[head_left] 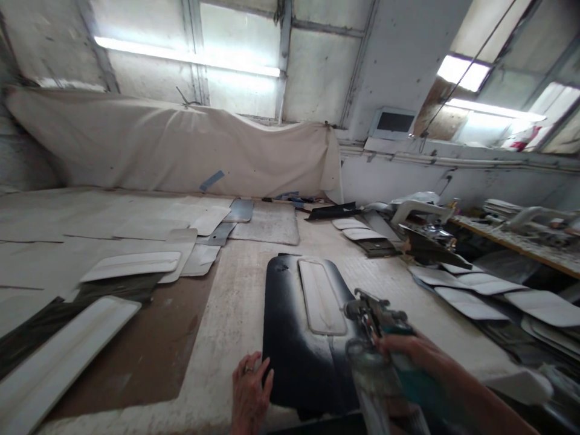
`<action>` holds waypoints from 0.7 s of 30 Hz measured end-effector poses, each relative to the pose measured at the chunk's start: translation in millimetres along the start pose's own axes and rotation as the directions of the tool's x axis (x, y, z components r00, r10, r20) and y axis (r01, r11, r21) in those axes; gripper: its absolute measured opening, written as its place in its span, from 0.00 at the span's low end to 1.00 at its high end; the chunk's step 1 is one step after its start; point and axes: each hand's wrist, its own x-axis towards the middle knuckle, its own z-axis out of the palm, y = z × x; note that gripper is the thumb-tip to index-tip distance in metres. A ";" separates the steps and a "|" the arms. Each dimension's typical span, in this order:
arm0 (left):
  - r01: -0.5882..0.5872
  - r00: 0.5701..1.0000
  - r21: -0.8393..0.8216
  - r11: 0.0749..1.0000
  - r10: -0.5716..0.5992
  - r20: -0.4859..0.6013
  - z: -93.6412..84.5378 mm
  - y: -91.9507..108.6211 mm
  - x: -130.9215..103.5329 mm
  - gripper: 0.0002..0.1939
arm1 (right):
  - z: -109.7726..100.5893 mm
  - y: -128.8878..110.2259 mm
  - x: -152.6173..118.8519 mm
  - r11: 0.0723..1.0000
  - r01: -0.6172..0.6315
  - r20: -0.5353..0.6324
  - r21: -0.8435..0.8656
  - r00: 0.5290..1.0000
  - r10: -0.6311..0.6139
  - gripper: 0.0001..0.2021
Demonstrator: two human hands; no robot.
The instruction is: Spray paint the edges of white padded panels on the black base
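A spray gun [374, 308] with a cup below its body is in my right hand [403, 350], its fingers wrapped round the handle. Hand and gun are smeared by motion. The nozzle points left over a dark panel [292, 356] with rounded corners, lying flat on the table. On that panel rests a white padded piece [322, 296], and a pale whitish haze shows on the dark surface around it. My left hand [251, 393], wearing a ring, touches the panel's lower left edge with its fingers apart.
White padded pieces [131, 266] and pale sheets lie on the left beside a brown board [136, 350]. More white pieces [471, 302] are stacked at right. Sewing machines [421, 220] stand behind them. A cloth [203, 145] hangs along the back wall.
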 end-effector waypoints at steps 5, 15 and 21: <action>0.059 0.996 -0.007 0.998 -0.060 -0.072 3.6 3.6 -3.6 0.13 | -17.1 -47.6 62.7 0.992 -0.060 -0.049 0.109 0.997 0.066 0.06; 0.048 0.992 -0.004 0.999 -0.048 -0.115 12.1 -3.4 -7.8 0.12 | -30.2 -42.1 77.5 0.991 -0.051 -0.050 0.123 0.997 0.057 0.07; -0.042 0.998 -0.007 0.999 0.042 -0.050 2.8 -3.1 3.2 0.13 | -34.5 5.1 6.1 0.994 -0.091 -0.017 0.060 0.996 0.092 0.08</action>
